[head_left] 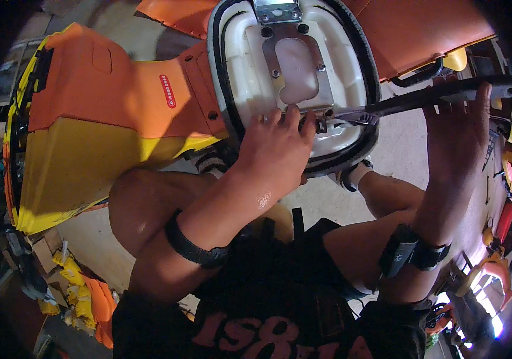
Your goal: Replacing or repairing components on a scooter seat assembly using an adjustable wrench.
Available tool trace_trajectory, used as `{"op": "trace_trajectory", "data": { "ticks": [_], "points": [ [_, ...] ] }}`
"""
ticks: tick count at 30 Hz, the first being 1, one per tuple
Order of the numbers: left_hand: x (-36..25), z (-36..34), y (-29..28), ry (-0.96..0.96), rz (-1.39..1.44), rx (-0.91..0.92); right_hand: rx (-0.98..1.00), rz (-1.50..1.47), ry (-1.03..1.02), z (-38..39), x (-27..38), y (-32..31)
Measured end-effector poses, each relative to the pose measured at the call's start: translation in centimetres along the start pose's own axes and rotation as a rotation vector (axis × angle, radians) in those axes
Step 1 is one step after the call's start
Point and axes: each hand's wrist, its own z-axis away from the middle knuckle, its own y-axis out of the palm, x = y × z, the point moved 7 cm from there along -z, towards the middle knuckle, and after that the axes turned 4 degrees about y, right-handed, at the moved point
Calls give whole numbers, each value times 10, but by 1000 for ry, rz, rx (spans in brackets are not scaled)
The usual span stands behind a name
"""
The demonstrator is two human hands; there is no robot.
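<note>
An upturned seat (241, 87), by its look, has a white oval underside edged in black. A metal plate (325, 66) with a large cutout is fixed on it, with a hinge-like bracket (277, 11) at its far end. My left hand (277, 149) curls over the seat's near edge, fingertips by a small metal piece (322, 124) at the plate's near end, thumb below the rim. In my right hand (459, 131) is a long dark tool (414, 102), fingers wrapped round its outer part. Its narrow metal end reaches that small piece; the tool's exact kind is unclear.
An orange and yellow vehicle-like body shell (112, 102) stands at left, close to the seat. Another orange panel (423, 36) lies at the far right. Yellow and orange parts (82, 293) are heaped at lower left, more clutter (495, 275) at right. My knees flank the seat.
</note>
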Motion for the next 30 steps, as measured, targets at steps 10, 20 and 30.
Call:
{"op": "trace_trajectory", "data": {
  "ticks": [10,20,30],
  "points": [
    [1,-1,0,-6,14,2,158,-74,-28,6,2,13],
    [1,0,-3,-15,39,11,293,-113,-144,12,6,25],
    [3,0,-1,-8,26,14,286,-98,-134,14,5,25]
  ]
}}
